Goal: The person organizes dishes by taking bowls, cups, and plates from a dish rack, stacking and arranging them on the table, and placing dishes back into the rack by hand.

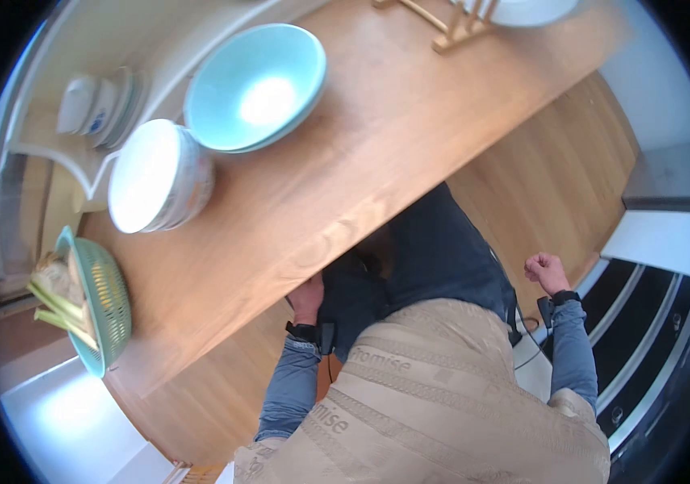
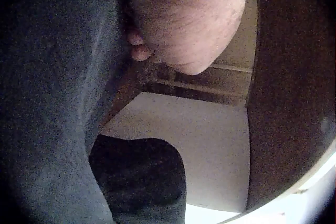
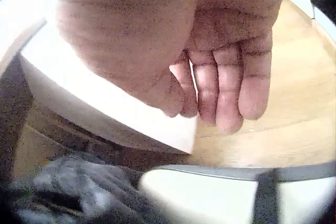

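My left hand (image 1: 307,300) is low at the near table edge, beside the dark trousers (image 1: 434,250). Its fingers are mostly hidden in the head view; the left wrist view shows a few bent fingertips (image 2: 138,51) close to the trouser leg, and no object appears in them. Out to the right, away from the table, hangs my right hand (image 1: 547,273). In the right wrist view its fingers (image 3: 229,95) are loosely bent with nothing in them. On the tabletop (image 1: 345,153), a light blue bowl (image 1: 232,77) stands beside several stacked white bowls (image 1: 147,177).
A green colander (image 1: 107,290) with vegetables (image 1: 62,302) stands at the table's left end. Plates and cups (image 1: 107,105) sit behind the white bowls. A wooden rack (image 1: 462,28) and a white plate (image 1: 531,10) are at the far side. A dark, railed unit (image 1: 644,339) stands at right.
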{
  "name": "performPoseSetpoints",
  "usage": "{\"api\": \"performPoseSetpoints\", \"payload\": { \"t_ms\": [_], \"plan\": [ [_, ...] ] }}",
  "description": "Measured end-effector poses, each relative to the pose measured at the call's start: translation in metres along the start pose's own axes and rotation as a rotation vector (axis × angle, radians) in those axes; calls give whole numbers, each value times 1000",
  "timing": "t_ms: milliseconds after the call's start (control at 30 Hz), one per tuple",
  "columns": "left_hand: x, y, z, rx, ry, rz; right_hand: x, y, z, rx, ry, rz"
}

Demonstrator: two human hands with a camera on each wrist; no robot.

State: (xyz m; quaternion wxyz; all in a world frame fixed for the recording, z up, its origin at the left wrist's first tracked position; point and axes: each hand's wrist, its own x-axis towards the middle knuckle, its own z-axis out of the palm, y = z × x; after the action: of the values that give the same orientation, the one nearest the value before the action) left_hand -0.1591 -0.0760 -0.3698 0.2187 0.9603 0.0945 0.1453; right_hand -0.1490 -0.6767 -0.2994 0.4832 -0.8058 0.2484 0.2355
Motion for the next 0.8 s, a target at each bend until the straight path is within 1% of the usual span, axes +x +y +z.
{"api": "performPoseSetpoints", "payload": {
  "t_ms": [33, 67, 100, 133, 167, 233, 267, 333, 367, 433, 467, 533, 567, 633, 667, 733, 767, 800],
  "plan": [
    [0, 2, -3, -33, 9, 4, -1, -31, 1, -10, -82, -80],
    [-3, -3, 1, -47, 23, 31, -3, -67, 1, -11, -96, -117],
    [-5, -7, 3, -57, 38, 59, -8, -105, 6, -21, -165, -151],
    [-5, -2, -2, -142, -61, -68, -15, -141, 11, -28, -232, -186],
    [-8, -12, 13, -183, 2, -53, -22, -174, 16, -27, -240, -225],
    [-2, 3, -3, -333, -78, -135, -40, -235, 28, -131, -340, -462],
    [-1, 5, -7, -329, -46, -142, -51, -262, 35, -141, -352, -490],
    [0, 9, -17, -361, -165, -172, -70, -317, 53, -42, -450, -795],
    [1, 16, -27, -359, -124, -181, -81, -342, 60, -56, -468, -830],
    [2, 36, -58, -379, -342, -315, -97, -390, 76, 129, -395, -977],
    [-2, 48, -74, -380, -306, -322, -96, -413, 82, 129, -385, -1052],
    [-10, 71, -108, -538, -399, -363, -84, -464, 98, 146, -369, -1178],
    [-12, 84, -124, -528, -367, -367, -72, -486, 109, 162, -364, -1224],
    [-15, 113, -160, -951, -427, -393, -47, -522, 128, 81, -300, -1294],
    [-11, 133, -188, -936, -403, -396, -28, -537, 141, 95, -318, -1311],
    [7, 174, -250, -1156, -263, -260, 6, -558, 166, -40, -188, -1420],
    [17, 177, -270, -1127, -159, -175, 13, -563, 172, -27, -212, -1425],
    [27, 180, -284, -1078, 12, -64, 18, -568, 178, -37, -228, -1344]
  ]
}}
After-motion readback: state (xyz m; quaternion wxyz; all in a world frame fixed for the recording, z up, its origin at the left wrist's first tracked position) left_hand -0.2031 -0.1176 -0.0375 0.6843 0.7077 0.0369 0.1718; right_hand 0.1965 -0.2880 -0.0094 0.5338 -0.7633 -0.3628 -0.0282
